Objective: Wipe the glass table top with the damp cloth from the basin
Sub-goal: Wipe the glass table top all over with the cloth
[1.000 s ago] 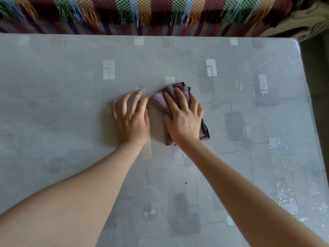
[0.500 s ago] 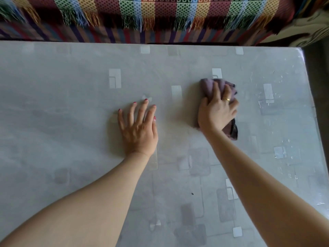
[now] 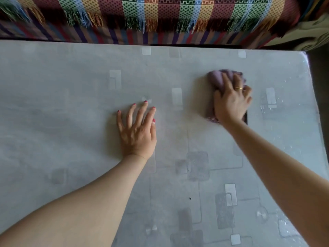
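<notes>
The glass table top [image 3: 71,107] is pale grey with a pattern of squares and fills most of the view. A bunched purple cloth [image 3: 216,78] lies on it at the far right. My right hand [image 3: 231,102] presses down on the cloth with its fingers laid over it; a gold ring shows on one finger. The cloth sticks out ahead of the fingertips and beside the wrist. My left hand [image 3: 137,129] rests flat on the glass near the middle, fingers spread, holding nothing. No basin is in view.
A striped, fringed woven blanket [image 3: 160,13] hangs over furniture right behind the table's far edge. Wet streaks and droplets [image 3: 270,104] glisten on the glass near the right edge [image 3: 313,107], beyond which the floor is dark.
My right hand has slid the cloth to the right, from beside my left hand toward the table's right side. My left hand has stayed flat in place.
</notes>
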